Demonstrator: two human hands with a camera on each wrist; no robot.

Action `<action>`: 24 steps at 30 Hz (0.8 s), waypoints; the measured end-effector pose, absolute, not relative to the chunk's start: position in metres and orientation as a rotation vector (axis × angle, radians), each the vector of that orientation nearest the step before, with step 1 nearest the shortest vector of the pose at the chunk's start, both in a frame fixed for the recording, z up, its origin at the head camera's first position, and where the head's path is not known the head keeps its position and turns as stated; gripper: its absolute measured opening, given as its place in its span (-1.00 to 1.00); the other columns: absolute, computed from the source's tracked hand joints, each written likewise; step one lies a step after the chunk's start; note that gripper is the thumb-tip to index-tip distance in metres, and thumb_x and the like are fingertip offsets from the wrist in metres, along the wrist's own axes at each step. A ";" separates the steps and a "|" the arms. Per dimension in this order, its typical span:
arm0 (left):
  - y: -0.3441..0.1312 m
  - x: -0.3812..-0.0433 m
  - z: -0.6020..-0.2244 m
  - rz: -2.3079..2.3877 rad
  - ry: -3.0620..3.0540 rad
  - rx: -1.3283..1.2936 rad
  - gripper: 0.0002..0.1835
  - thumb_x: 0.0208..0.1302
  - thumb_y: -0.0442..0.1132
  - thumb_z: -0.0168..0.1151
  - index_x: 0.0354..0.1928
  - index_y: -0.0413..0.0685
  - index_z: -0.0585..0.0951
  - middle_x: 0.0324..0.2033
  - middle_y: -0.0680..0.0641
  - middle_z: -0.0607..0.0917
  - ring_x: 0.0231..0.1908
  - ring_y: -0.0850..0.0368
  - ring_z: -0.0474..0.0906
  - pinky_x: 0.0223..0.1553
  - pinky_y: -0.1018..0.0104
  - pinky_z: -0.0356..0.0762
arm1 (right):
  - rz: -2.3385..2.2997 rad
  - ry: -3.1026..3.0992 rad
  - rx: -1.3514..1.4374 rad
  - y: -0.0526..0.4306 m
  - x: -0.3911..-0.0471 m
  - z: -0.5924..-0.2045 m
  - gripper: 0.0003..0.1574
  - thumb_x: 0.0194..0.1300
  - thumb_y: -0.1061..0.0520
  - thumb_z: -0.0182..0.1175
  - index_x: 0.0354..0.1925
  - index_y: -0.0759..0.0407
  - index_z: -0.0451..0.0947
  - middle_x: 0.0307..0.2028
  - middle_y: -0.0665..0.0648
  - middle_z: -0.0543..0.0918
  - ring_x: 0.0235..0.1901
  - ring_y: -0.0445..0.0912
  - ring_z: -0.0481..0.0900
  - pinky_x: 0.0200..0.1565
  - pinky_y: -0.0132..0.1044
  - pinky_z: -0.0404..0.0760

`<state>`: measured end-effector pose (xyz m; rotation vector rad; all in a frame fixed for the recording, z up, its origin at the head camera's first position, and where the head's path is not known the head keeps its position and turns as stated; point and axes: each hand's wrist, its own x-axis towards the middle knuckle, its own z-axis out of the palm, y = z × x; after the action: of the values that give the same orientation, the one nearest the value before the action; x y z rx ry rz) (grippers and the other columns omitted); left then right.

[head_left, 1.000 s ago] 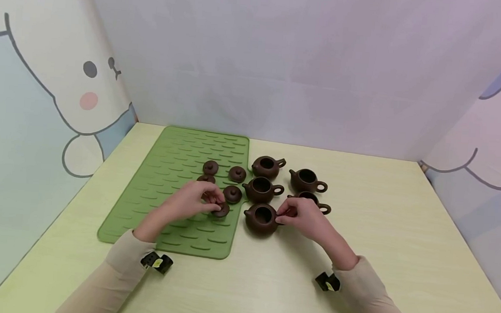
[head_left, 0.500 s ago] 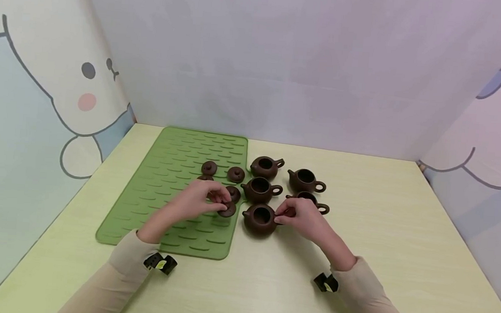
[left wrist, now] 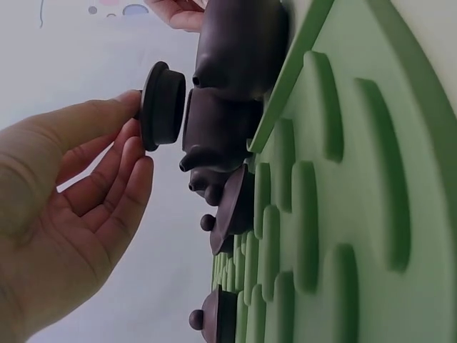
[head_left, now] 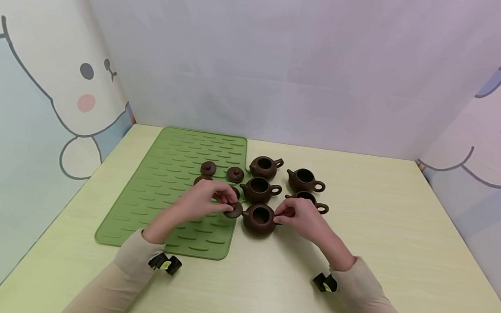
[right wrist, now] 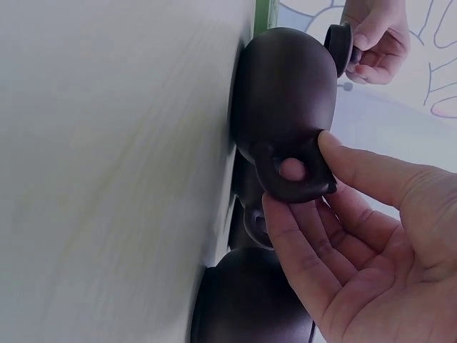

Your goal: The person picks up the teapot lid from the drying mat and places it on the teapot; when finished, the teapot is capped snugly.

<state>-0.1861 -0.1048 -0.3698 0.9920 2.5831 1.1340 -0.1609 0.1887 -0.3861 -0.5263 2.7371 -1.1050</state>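
Observation:
A dark brown teapot lid (head_left: 233, 210) hangs by its knob from the thumb and fingers of my left hand (head_left: 203, 201), in the air over the mat's right edge. In the left wrist view the lid (left wrist: 161, 107) shows its inner rim, clear of the mat. My right hand (head_left: 302, 219) pinches the handle (right wrist: 289, 187) of the nearest teapot (head_left: 258, 221). That teapot stands lidless on the table, its spout pointing left toward the held lid. Behind the left hand, another lid (head_left: 235, 192) is partly hidden.
Several lidless teapots stand behind, among them one teapot (head_left: 258, 191) and another (head_left: 303, 179). More lids, such as one lid (head_left: 234, 174) and a second (head_left: 208, 168), lie on the green ridged mat (head_left: 142, 207). Bare wooden table (head_left: 382, 209) extends to the right.
My left hand has lifted the lid and carried it right, close to the nearest teapot's spout. The right hand keeps its grip on the handle in about the same place.

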 end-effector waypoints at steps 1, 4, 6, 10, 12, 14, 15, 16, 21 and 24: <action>-0.104 -0.186 -0.370 1.136 2.580 0.992 -0.85 0.24 -0.34 0.38 -0.16 -0.03 0.69 -0.29 0.06 0.74 -0.29 0.30 0.61 -0.18 0.38 0.65 | -1.106 2.736 -0.527 0.189 -0.161 -0.386 -0.93 0.17 0.22 0.42 -0.33 0.16 0.71 -0.40 0.03 0.77 -0.39 -0.25 0.65 -0.33 -0.43 0.58; -0.101 -0.187 -0.370 1.140 2.576 0.997 -0.86 0.24 -0.33 0.38 -0.17 -0.03 0.69 -0.30 0.06 0.74 -0.29 0.30 0.61 -0.18 0.39 0.65 | -1.110 2.735 -0.527 0.189 -0.161 -0.386 -0.93 0.17 0.22 0.42 -0.33 0.16 0.71 -0.40 0.03 0.77 -0.39 -0.25 0.65 -0.33 -0.44 0.59; -0.098 -0.187 -0.370 1.151 2.566 0.997 -0.86 0.24 -0.34 0.39 -0.17 -0.03 0.69 -0.29 0.05 0.74 -0.29 0.29 0.62 -0.19 0.40 0.66 | -1.110 2.735 -0.524 0.189 -0.161 -0.387 -0.94 0.17 0.22 0.42 -0.33 0.16 0.71 -0.41 0.03 0.77 -0.39 -0.25 0.65 -0.33 -0.43 0.59; -0.095 -0.189 -0.371 1.161 2.559 1.021 -0.86 0.24 -0.34 0.39 -0.18 -0.04 0.69 -0.28 0.03 0.75 -0.28 0.29 0.62 -0.22 0.41 0.65 | -1.106 2.737 -0.518 0.188 -0.161 -0.387 -0.93 0.17 0.22 0.42 -0.33 0.16 0.71 -0.41 0.03 0.77 -0.40 -0.25 0.65 -0.33 -0.43 0.59; -0.093 -0.189 -0.372 1.162 2.563 1.038 -0.86 0.23 -0.34 0.39 -0.17 -0.05 0.69 -0.27 0.02 0.75 -0.28 0.29 0.62 -0.22 0.41 0.65 | -1.106 2.738 -0.518 0.188 -0.161 -0.387 -0.93 0.17 0.22 0.42 -0.33 0.16 0.71 -0.41 0.03 0.77 -0.40 -0.25 0.65 -0.33 -0.43 0.59; -0.091 -0.189 -0.372 1.163 2.569 1.053 -0.86 0.23 -0.34 0.39 -0.17 -0.06 0.69 -0.26 0.01 0.75 -0.28 0.28 0.63 -0.21 0.41 0.66 | -1.106 2.740 -0.521 0.188 -0.161 -0.387 -0.93 0.17 0.22 0.43 -0.33 0.16 0.71 -0.41 0.03 0.77 -0.40 -0.25 0.65 -0.33 -0.43 0.59; -0.091 -0.189 -0.372 1.162 2.571 1.058 -0.85 0.23 -0.35 0.39 -0.17 -0.06 0.69 -0.25 0.01 0.75 -0.27 0.28 0.63 -0.21 0.41 0.66 | -1.105 2.741 -0.522 0.188 -0.161 -0.387 -0.93 0.17 0.22 0.43 -0.34 0.16 0.71 -0.41 0.03 0.77 -0.39 -0.25 0.65 -0.33 -0.43 0.59; -0.090 -0.189 -0.372 1.165 2.569 1.058 -0.85 0.23 -0.35 0.39 -0.16 -0.06 0.69 -0.25 0.01 0.75 -0.27 0.27 0.63 -0.20 0.40 0.66 | -1.103 2.743 -0.523 0.188 -0.161 -0.387 -0.93 0.17 0.22 0.43 -0.34 0.16 0.71 -0.41 0.03 0.77 -0.39 -0.25 0.65 -0.33 -0.44 0.59; -0.086 -0.187 -0.368 1.164 2.556 1.051 -0.86 0.23 -0.35 0.38 -0.17 -0.07 0.69 -0.25 0.00 0.75 -0.27 0.26 0.63 -0.19 0.37 0.67 | -1.103 2.745 -0.528 0.188 -0.161 -0.387 -0.93 0.16 0.22 0.43 -0.34 0.16 0.71 -0.41 0.03 0.77 -0.40 -0.26 0.65 -0.33 -0.44 0.59; -0.083 -0.187 -0.366 1.158 2.553 1.047 -0.86 0.23 -0.35 0.38 -0.17 -0.06 0.69 -0.26 0.00 0.75 -0.28 0.27 0.62 -0.20 0.40 0.66 | -1.103 2.745 -0.531 0.187 -0.161 -0.386 -0.93 0.16 0.23 0.43 -0.34 0.16 0.71 -0.41 0.03 0.77 -0.40 -0.26 0.65 -0.34 -0.44 0.59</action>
<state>-0.1865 -0.0831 -0.3664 1.0473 2.5525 1.1582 -0.1609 0.1874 -0.3864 -0.5309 2.7448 -1.1029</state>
